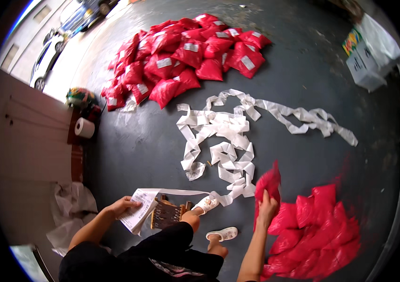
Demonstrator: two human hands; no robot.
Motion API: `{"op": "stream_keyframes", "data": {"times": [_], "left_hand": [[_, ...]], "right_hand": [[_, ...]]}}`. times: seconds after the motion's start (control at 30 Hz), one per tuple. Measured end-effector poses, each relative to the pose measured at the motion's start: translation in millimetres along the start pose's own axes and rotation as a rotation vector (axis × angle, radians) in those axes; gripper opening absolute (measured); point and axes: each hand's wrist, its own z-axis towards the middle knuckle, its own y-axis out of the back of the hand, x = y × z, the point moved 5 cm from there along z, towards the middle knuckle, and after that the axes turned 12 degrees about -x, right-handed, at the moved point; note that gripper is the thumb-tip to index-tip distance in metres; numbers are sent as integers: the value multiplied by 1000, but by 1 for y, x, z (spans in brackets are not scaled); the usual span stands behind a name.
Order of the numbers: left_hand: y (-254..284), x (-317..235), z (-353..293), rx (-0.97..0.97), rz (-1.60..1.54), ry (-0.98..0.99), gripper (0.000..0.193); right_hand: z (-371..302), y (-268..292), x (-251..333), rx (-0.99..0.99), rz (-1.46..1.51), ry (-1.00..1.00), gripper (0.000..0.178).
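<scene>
My left hand is closed on a stack of printed white labels, held at the lower left above a small wooden stool. From that stack a strip of white backing paper runs right toward the floor. At the lower right, my right hand grips a red plastic mailer bag, raised and a little blurred. Just beyond it lies a pile of similar red bags, with no labels visible on them.
A large heap of red bags, many with white labels, lies at the far side. Long tangled backing paper spreads over the grey floor. A paper roll is by the left wall; a white box stands far right.
</scene>
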Motion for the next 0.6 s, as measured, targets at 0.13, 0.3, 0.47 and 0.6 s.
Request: {"op": "stream_keyframes", "data": {"times": [0.13, 0.3, 0.47, 0.6], "left_hand": [[67, 11, -48, -114, -213, -141, 25], [34, -30, -58, -35, -203, -223, 29], [-69, -73, -47, 116, 63, -419, 31], [-164, -79, -79, 313, 265, -553, 29]], "right_hand": [[-91, -192, 201, 546, -50, 427, 29], [-177, -298, 317, 844, 70, 857, 56], [-233, -181, 259, 1071, -297, 1081, 67], [-215, -53, 204, 754, -412, 1007, 54]]}}
